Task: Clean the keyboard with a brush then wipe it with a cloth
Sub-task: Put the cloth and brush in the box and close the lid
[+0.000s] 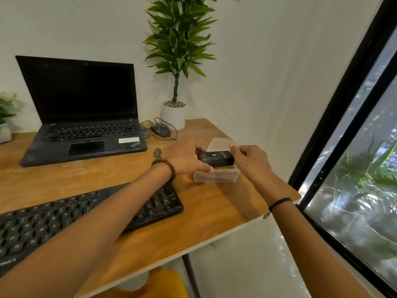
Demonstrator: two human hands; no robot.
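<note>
Near the counter's right edge, my left grip and right grip both pinched a small black case over a clear plastic box, while the keyboard lay along the front edge under my left forearm.

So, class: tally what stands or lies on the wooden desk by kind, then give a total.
Computers and input devices: 3: laptop, keyboard, mouse
Potted plants: 2: tall, small
Clear containers: 1
Total: 6
</note>
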